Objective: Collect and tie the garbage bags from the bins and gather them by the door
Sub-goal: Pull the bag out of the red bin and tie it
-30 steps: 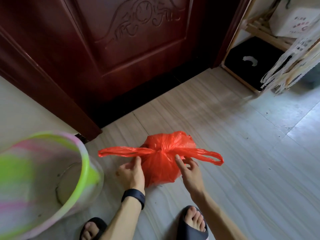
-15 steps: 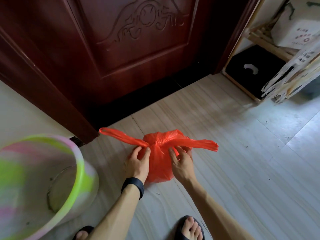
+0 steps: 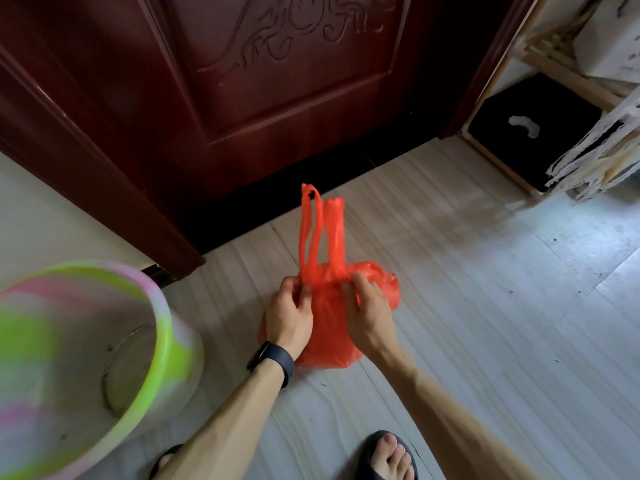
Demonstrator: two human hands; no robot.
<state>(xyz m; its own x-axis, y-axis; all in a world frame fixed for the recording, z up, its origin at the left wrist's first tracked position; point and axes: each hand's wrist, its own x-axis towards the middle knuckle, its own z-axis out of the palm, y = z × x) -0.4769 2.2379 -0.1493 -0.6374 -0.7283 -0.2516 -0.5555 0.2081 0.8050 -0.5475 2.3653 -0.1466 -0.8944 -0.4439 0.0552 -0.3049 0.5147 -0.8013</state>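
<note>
Handles [image 3: 322,233] swung upright — both hands pinching red bag [image 3: 329,327], bin [image 3: 162,306] beside

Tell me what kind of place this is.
Probably a home entryway: a dark red carved wooden door, a pale wood-look plank floor, and a light wooden shelf rack beside the door.

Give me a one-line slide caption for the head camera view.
Both hands pinch the red garbage bag at its neck, handles upright, near the door.
</note>
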